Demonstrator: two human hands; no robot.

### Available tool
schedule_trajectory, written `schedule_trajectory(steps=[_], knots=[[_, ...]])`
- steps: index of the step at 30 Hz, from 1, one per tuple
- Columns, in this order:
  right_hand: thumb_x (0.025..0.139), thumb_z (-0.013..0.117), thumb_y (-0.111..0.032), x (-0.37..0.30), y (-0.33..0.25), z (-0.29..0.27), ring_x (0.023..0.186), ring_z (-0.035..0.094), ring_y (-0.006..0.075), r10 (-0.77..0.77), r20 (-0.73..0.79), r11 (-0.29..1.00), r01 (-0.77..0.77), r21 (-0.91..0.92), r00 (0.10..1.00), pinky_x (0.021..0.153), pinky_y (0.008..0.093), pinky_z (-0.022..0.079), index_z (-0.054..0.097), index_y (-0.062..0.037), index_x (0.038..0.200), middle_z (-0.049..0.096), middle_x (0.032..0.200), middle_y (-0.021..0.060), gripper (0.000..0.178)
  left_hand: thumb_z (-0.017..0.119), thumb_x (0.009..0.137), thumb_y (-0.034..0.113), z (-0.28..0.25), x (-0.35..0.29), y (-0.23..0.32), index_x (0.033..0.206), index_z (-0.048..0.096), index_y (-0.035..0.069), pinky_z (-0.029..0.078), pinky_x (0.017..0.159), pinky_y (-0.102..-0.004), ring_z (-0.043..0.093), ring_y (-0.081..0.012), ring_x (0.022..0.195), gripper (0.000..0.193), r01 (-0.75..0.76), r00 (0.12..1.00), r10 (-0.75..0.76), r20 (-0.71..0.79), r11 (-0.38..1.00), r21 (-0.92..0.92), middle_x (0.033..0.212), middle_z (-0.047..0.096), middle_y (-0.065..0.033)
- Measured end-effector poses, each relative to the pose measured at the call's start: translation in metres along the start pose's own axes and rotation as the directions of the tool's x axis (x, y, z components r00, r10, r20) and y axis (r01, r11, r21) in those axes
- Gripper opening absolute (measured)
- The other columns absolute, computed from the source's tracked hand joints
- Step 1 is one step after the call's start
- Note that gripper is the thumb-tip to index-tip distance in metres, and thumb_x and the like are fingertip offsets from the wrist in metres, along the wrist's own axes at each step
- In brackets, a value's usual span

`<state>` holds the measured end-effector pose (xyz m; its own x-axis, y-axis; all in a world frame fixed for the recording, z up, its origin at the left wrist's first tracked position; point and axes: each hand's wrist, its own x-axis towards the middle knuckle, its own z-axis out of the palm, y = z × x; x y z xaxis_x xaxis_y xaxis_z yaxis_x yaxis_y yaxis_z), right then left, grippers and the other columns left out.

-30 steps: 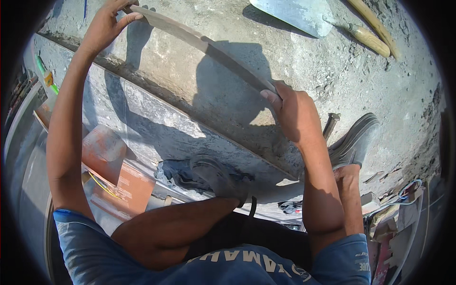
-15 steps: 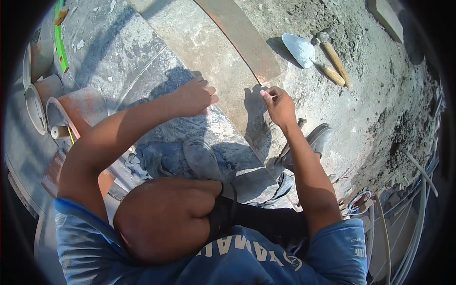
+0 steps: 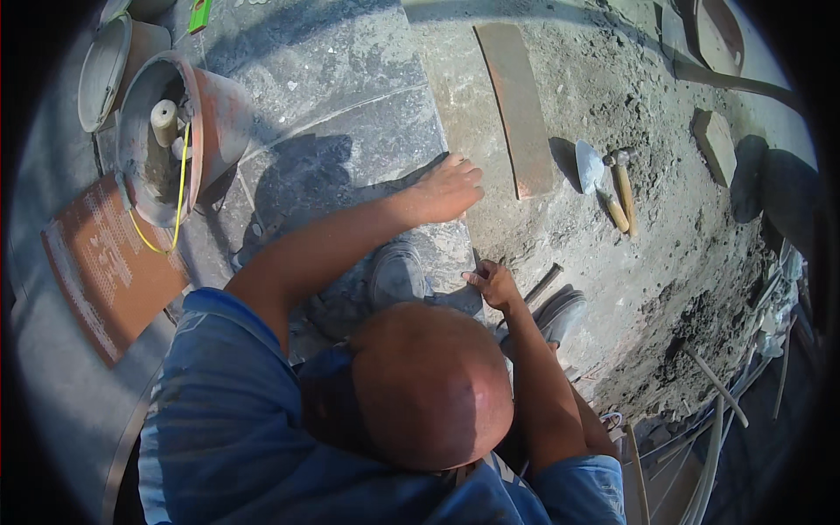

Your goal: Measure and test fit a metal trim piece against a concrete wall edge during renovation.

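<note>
There are two grips, the left grip and the right grip. Of long brown strips I count one. There is one trowel, one hammer and one metal rod. The buckets are three, of which one is mostly cut by the upper edge. One pale cylinder and one yellow cord belong to the nearest bucket. I see one brown patterned sheet, one green bar, one pale block and two shoes. The thin pipes are several, but their exact number I cannot tell.
</note>
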<state>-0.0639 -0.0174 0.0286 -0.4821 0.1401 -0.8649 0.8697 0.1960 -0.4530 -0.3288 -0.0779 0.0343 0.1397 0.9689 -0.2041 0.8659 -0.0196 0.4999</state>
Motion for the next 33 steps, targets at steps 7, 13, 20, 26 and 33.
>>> schedule_trajectory(steps=[7, 13, 20, 26, 33], knots=[[0.080, 0.070, -0.059, 0.044, 0.002, -0.054, 0.097, 0.065, 0.0412, -0.131, 0.342, 0.862, 0.278, -0.424, 0.930, 0.083, 0.0473, 0.050, 0.068, 0.0002, 0.097, 0.068, 0.095, 0.0234, 0.062, 0.081, 0.073, 0.029, 0.000, -0.145, 0.046, 0.115, 0.060, 0.009, 0.032, 0.104, -0.0522, 0.043, -0.0372, 0.124, 0.052, 0.729, 0.543, -0.709, -0.450, 0.664, -0.166, 0.125, 0.050, -0.0148], [0.082, 0.073, -0.043, 0.063, -0.088, -0.206, 0.100, 0.067, 0.0346, -0.211, 0.207, 0.691, 0.296, -0.659, 0.955, 0.086, 0.0424, 0.052, 0.069, -0.0045, 0.105, 0.070, 0.105, 0.0211, 0.045, 0.083, 0.071, 0.038, 0.041, -0.279, 0.111, 0.140, 0.048, 0.020, 0.033, 0.107, -0.0549, 0.038, -0.0472, 0.130, 0.079, 0.972, 0.006, -0.950, -0.312, 0.079, -0.220, 0.141, 0.040, -0.0222], [0.089, 0.067, -0.044, 0.040, -0.135, -0.299, 0.097, 0.067, 0.0364, -0.653, 0.233, 0.396, 0.588, -0.706, 0.720, 0.085, 0.0440, 0.051, 0.061, -0.0030, 0.116, 0.068, 0.106, 0.0212, 0.049, 0.070, 0.086, 0.022, 0.054, -0.276, 0.118, 0.138, 0.049, 0.019, 0.045, 0.098, -0.0498, 0.048, -0.0458, 0.123, 0.056, 0.993, 0.075, -0.996, -0.047, 0.079, -0.083, 0.138, 0.045, -0.0237], [0.090, 0.069, -0.029, -0.013, 0.073, -0.363, 0.079, 0.067, 0.0289, -0.548, 0.059, 0.657, 0.473, -0.587, 0.834, 0.073, 0.0387, 0.053, 0.061, 0.0000, 0.113, 0.067, 0.094, 0.0182, 0.038, 0.068, 0.087, 0.019, -0.038, -0.245, 0.129, 0.136, 0.051, 0.012, 0.045, 0.100, -0.0468, 0.054, -0.0439, 0.117, 0.052, 0.972, 0.235, -0.935, 0.264, 0.234, -0.036, 0.133, 0.051, -0.0245], [0.089, 0.067, -0.025, -0.139, 0.312, -0.346, 0.074, 0.065, 0.0225, -0.131, -0.309, 0.919, -0.001, -0.395, 0.942, 0.069, 0.0360, 0.053, 0.063, 0.0005, 0.105, 0.068, 0.089, 0.0142, 0.030, 0.068, 0.081, 0.061, 0.026, -0.225, 0.179, 0.150, 0.034, 0.017, 0.042, 0.106, -0.0418, 0.051, -0.0335, 0.130, 0.089, 0.826, 0.372, -0.544, 0.752, 0.564, -0.001, 0.141, 0.052, -0.0160]])
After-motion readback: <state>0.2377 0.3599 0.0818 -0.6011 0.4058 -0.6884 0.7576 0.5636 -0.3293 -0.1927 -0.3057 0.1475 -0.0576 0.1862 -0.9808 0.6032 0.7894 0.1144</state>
